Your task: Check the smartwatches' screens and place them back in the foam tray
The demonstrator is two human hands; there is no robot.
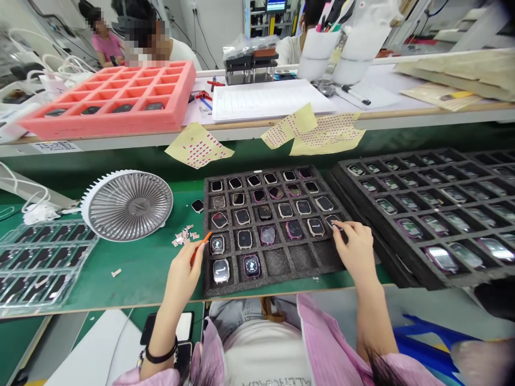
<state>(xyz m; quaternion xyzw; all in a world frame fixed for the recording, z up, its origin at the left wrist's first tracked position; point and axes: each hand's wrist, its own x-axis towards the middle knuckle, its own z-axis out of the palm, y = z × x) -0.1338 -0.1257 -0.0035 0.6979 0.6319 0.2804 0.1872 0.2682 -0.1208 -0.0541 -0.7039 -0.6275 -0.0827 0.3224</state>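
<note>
White T-shirt [261, 351], shiny lettering [277, 381] across chest, only partly visible from here. Pink shirt [322, 332] worn open, one front panel on each side of T-shirt, cloth softly creased. Faded blue-grey jeans [237, 308] just past T-shirt's hem. Black band [161, 360] round left forearm, off to left of T-shirt. Left hand [185, 271] and right hand [356, 244], well beyond T-shirt, both bare.

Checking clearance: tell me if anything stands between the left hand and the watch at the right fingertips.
Five watches in the same row, with foam dividers, lie between the left hand and that watch. They look low in the tray; nothing visible stands above them.
</note>
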